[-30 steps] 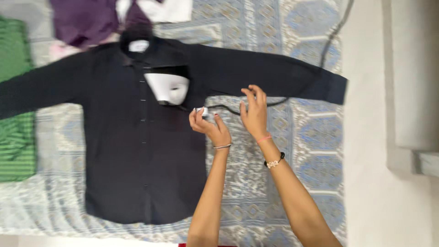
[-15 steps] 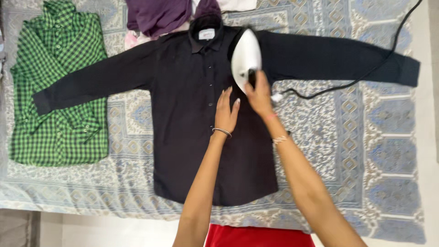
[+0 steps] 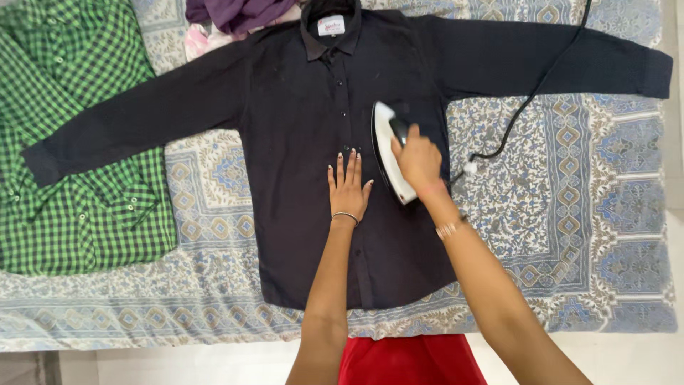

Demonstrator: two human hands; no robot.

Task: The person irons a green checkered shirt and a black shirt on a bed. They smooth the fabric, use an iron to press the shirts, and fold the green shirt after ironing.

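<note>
A black long-sleeved shirt (image 3: 306, 107) lies flat, buttoned, collar away from me, both sleeves spread wide. My left hand (image 3: 348, 187) rests flat on its front beside the button line, fingers apart. My right hand (image 3: 418, 161) grips the handle of a white electric iron (image 3: 387, 145), which sits on the shirt's right chest panel, tip pointing away. The iron's black cord (image 3: 531, 96) runs from its rear across the right sleeve to the top edge.
A blue and white patterned sheet (image 3: 570, 214) covers the surface. A green checked shirt (image 3: 64, 135) lies at the left, partly under the black sleeve. Purple and pink cloth (image 3: 235, 18) is bunched near the collar. Red fabric (image 3: 406, 360) shows at the bottom edge.
My right hand went from the cord to the iron's handle and brought the iron from the shoulder down to the chest. My left hand let go of the plug and settled flat on the shirt.
</note>
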